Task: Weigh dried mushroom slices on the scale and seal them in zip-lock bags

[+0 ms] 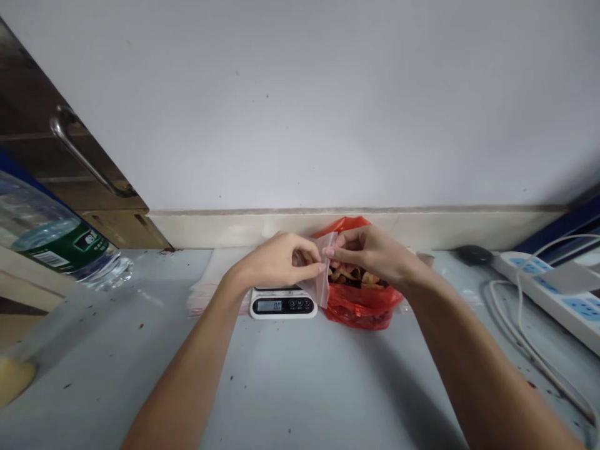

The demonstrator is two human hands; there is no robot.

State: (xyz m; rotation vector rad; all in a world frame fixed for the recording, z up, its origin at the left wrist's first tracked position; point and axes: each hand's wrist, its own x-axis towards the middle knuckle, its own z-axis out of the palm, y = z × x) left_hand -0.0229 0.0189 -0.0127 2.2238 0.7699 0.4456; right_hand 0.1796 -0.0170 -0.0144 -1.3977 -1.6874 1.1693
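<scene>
Between my hands is a small clear zip-lock bag (321,289), held at its upper edge. My left hand (285,259) pinches one side with thumb and fingers, above a white digital scale (284,314) whose display reads 0.0. My right hand (368,253) pinches the other side near the bag's mouth. Below and behind my right hand sits a red plastic bag (363,312), its top open, with brown and tan dried pieces (360,278) inside. The scale's platform is mostly hidden by my left hand.
A stack of clear bags (201,294) lies left of the scale. At the left stands a water bottle (65,240) with a green label. On the right are a white power strip (557,297), looping cables (515,331) and a black mouse (473,254). A wall (328,125) rises behind.
</scene>
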